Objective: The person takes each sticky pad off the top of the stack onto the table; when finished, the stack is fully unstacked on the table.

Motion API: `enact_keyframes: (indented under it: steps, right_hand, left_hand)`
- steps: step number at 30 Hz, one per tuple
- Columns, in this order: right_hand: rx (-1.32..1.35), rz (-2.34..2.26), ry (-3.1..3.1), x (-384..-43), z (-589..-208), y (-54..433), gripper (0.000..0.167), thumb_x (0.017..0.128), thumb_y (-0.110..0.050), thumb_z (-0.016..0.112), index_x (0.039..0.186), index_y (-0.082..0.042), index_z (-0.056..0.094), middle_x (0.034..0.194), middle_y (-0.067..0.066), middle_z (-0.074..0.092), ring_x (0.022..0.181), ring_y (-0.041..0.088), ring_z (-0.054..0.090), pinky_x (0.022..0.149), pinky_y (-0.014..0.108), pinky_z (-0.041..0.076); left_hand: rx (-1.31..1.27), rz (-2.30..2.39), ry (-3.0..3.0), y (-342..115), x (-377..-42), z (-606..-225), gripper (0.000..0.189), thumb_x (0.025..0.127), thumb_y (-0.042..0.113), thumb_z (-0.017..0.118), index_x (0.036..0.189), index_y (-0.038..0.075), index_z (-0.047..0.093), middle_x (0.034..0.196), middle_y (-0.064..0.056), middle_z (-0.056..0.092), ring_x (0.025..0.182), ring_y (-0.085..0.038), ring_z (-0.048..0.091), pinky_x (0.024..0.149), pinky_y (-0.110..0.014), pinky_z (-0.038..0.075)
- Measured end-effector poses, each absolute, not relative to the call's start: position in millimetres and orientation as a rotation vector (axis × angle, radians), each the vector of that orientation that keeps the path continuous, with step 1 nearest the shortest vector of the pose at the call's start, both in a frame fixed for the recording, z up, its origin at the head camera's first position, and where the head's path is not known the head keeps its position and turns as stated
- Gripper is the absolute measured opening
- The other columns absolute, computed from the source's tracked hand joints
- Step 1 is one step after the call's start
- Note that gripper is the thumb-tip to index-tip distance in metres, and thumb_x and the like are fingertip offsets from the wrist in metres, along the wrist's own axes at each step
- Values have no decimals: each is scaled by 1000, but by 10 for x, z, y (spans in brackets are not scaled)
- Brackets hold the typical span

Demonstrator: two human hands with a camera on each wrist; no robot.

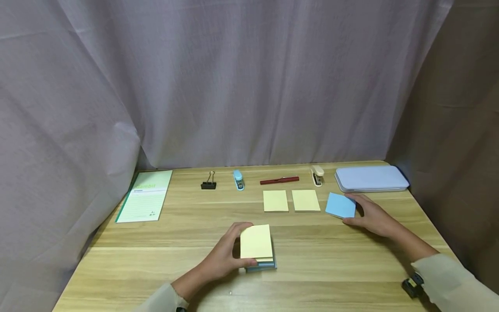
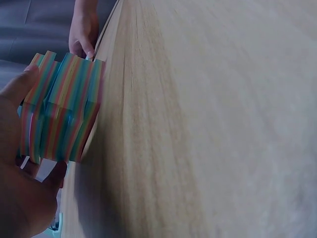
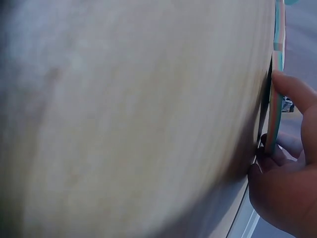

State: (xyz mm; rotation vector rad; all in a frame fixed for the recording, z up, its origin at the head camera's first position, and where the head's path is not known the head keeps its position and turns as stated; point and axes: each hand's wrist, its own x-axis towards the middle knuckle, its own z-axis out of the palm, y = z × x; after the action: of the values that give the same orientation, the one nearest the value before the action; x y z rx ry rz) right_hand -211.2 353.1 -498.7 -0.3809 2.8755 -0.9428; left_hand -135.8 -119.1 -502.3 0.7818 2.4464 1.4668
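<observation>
My left hand (image 1: 224, 252) grips a stack of sticky note pads (image 1: 256, 242) near the front middle of the table, thumb on the near side and fingers on the far side. The top pad is yellow, and blue shows lower down. From the left wrist view, the stack's striped edges (image 2: 62, 106) are multicoloured and unevenly lined up. Over at the right, my right hand (image 1: 372, 215) pinches a blue sticky note pad (image 1: 341, 204) by its right side. That pad's thin striped edge (image 3: 275, 111) is tilted against the tabletop in the right wrist view.
Two yellow sticky note pads (image 1: 275, 201) lie side by side left of the blue one. Behind them are a black binder clip (image 1: 208, 185), a blue stapler (image 1: 238, 180), a dark red pen (image 1: 279, 180), a cream stapler (image 1: 317, 175) and a pale blue case (image 1: 372, 178). A notepad (image 1: 145, 196) lies far left.
</observation>
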Motion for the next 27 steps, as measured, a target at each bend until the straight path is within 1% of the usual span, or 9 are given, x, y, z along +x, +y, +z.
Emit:
enact_keyframes:
  steps: [6, 10, 14, 17, 20, 22, 25, 27]
  right_hand:
    - [-363, -882, 2898, -2116, -4976, 3488, 98, 84, -40, 86, 153, 9, 36, 150, 38, 37, 137, 57, 36, 108, 71, 34]
    - [-386, -895, 2923, -2087, -4913, 3466, 96, 83, -39, 87, 152, 8, 39, 151, 36, 39, 138, 56, 36, 108, 71, 34]
    - [-436, -936, 2924, -2003, -4785, 3358, 93, 84, -36, 86, 152, 6, 40, 153, 34, 37, 140, 56, 35, 107, 72, 35]
    - [-480, -982, 2893, -1924, -4680, 3185, 88, 87, -35, 84, 154, 2, 40, 156, 32, 36, 141, 55, 35, 106, 73, 35]
    - [-527, -1036, 2843, -1840, -4579, 2978, 85, 89, -35, 82, 155, -3, 40, 158, 28, 36, 143, 53, 34, 106, 73, 36]
    - [-569, -1079, 2802, -1788, -4514, 2834, 83, 90, -35, 82, 156, -6, 40, 159, 25, 36, 145, 53, 31, 107, 74, 35]
    - [-643, -1107, 2760, -1728, -4444, 2618, 81, 90, -37, 80, 157, -12, 41, 159, 21, 38, 144, 52, 35, 107, 73, 37]
    - [-697, -1117, 2742, -1701, -4425, 2477, 81, 89, -41, 81, 156, -15, 43, 159, 18, 40, 144, 49, 37, 108, 72, 38]
  left_hand:
    - [786, 1467, 2454, -1199, -1358, -5017, 94, 78, 37, 91, 154, 13, 41, 149, 7, 46, 140, -17, 43, 119, -51, 36]
    - [796, 1454, 2464, -1202, -1363, -5015, 94, 78, 40, 90, 154, 14, 41, 150, 7, 45, 141, -17, 43, 119, -51, 37]
    - [811, 1455, 2475, -1205, -1366, -5015, 93, 79, 41, 90, 154, 18, 41, 150, 5, 46, 141, -18, 43, 118, -51, 37]
    - [794, 1471, 2467, -1212, -1360, -5018, 95, 78, 40, 90, 155, 20, 39, 151, 4, 46, 142, -20, 43, 119, -53, 36]
    - [756, 1501, 2432, -1217, -1348, -5022, 100, 78, 38, 91, 158, 18, 35, 153, 3, 44, 143, -24, 42, 119, -57, 32]
    - [726, 1517, 2410, -1222, -1338, -5026, 102, 78, 37, 90, 159, 17, 31, 155, 2, 43, 144, -28, 42, 119, -59, 30]
    - [693, 1543, 2388, -1230, -1327, -5035, 106, 78, 35, 91, 160, 13, 28, 158, 1, 41, 147, -31, 39, 121, -61, 26]
    - [676, 1554, 2382, -1233, -1322, -5038, 106, 78, 34, 91, 161, 13, 28, 159, 2, 41, 150, -29, 34, 122, -61, 24]
